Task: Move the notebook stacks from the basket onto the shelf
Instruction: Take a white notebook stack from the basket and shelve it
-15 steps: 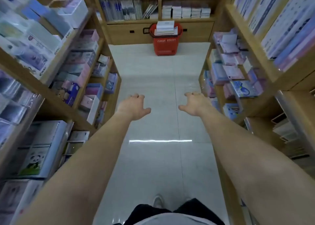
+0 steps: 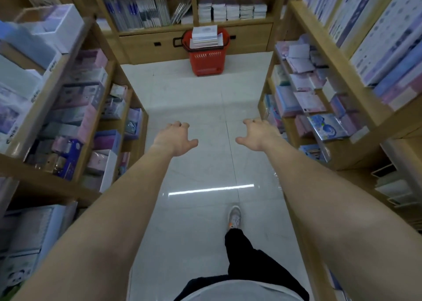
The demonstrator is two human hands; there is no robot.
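Note:
A red basket (image 2: 206,61) stands on the floor at the far end of the aisle, against the wooden cabinet. Stacks of white notebooks (image 2: 205,37) rise above its rim. On the shelf (image 2: 230,20) just behind and above it sit several white notebook stacks (image 2: 231,11). My left hand (image 2: 174,137) and my right hand (image 2: 258,133) are stretched out in front of me over the floor, well short of the basket. Both have loosely curled fingers and hold nothing.
Wooden shelving full of stationery boxes lines the left side (image 2: 68,118) and the right side (image 2: 319,109) of the narrow aisle. White tiled floor (image 2: 201,99) runs between them to the basket. My right foot (image 2: 234,217) is forward on the tiles.
I have moved up the aisle; the basket and far shelf look closer. My right foot has come forward into view. Both hands stay outstretched and hold nothing.

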